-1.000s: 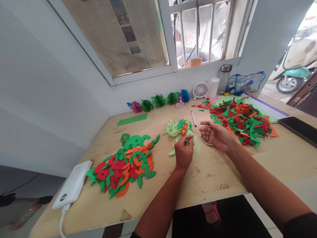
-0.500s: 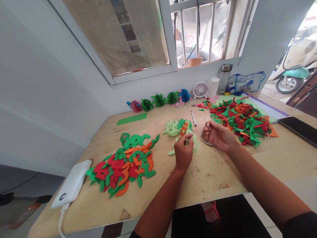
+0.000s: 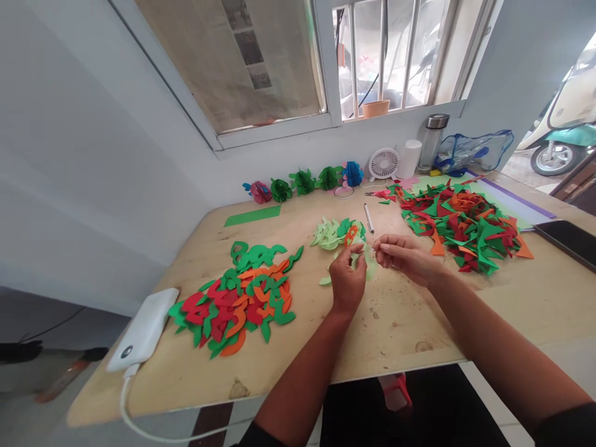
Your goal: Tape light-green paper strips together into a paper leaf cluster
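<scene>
Over the middle of the wooden table, my left hand [image 3: 347, 276] has its thumb and fingers curled in a pinch; whatever is between them is too small to make out. Facing it from the right, my right hand [image 3: 403, 257] is also pinched, its fingertips close to the left ones, and something tiny and pale may be there. Behind the hands lie light green paper cutouts [image 3: 326, 234] and an orange piece with pale spots [image 3: 351, 234]. Part of a pale green sheet shows under and beside my left hand. A white pen [image 3: 369, 218] lies just beyond my right hand.
Curved red, green and orange cutouts [image 3: 237, 304] lie left, pointed scraps [image 3: 470, 226] right. Paper balls [image 3: 303, 182], a small fan [image 3: 383, 164] and a bottle [image 3: 433, 144] line the wall. A phone [image 3: 568, 244] is at right, a white power bank [image 3: 143, 329] at left.
My right hand has moved left towards my left hand, its fingers now stretched forward into a pinch. The camera view has shifted slightly. A cord loop formerly beside my right hand no longer shows.
</scene>
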